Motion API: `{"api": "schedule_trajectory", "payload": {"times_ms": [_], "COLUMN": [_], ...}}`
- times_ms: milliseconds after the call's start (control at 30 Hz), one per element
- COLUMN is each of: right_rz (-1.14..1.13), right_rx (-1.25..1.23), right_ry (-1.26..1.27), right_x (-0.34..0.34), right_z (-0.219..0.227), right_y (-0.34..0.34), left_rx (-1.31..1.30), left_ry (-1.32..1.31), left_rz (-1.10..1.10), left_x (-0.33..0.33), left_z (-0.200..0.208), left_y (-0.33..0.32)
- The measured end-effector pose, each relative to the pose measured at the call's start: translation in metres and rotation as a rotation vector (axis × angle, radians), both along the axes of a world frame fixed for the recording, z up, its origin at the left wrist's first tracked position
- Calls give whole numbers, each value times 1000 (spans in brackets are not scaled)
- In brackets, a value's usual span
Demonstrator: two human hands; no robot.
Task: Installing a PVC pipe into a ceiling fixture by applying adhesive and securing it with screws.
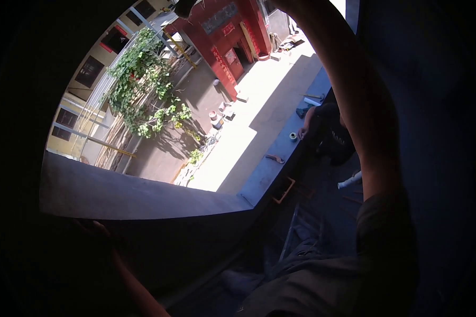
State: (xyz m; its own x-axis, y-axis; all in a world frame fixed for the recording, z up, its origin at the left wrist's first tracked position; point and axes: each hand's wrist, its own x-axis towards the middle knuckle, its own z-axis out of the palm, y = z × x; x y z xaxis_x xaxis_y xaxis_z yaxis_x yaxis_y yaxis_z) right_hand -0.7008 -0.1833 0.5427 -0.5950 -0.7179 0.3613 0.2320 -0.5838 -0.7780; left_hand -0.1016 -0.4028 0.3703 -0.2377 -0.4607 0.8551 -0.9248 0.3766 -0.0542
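My left hand point(99, 229) is raised in deep shade against the dark wall, just under the pale edge point(143, 190) of the window opening. Only a fingertip or thumb catches light; the other fingers are lost in the dark. My right arm point(354, 90) stretches up past the sill to the top edge of the picture, where the hand is cut off. A dark object point(186, 7) hangs at the top edge; I cannot make out what it is or whether it is held. Below me, a ladder point(291, 230) stands beside my legs.
Another person point(330, 129) is at the sill point(262, 177), one hand near a tape roll point(293, 136). A small tool point(274, 158) lies on the sill. An orange bracket-like frame point(284, 191) and a white tube point(349, 180) are lower down. Outside are a sunlit yard, leafy vines point(143, 79) and a red gateway point(222, 42).
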Motion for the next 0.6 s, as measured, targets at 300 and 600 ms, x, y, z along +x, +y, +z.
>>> {"api": "schedule_trajectory", "payload": {"times_ms": [300,600], "right_rz": [-339,-673], "right_rx": [678,960], "right_ry": [-62,-77], "right_x": [1,-19], "right_z": [-422,-582], "right_y": [32,58], "left_rx": [-311,-500], "left_ry": [-220,-367], "left_rz": [-109,-82], "left_x": [18,-7], "left_z": [1,30], "left_y": [-27,-21]}}
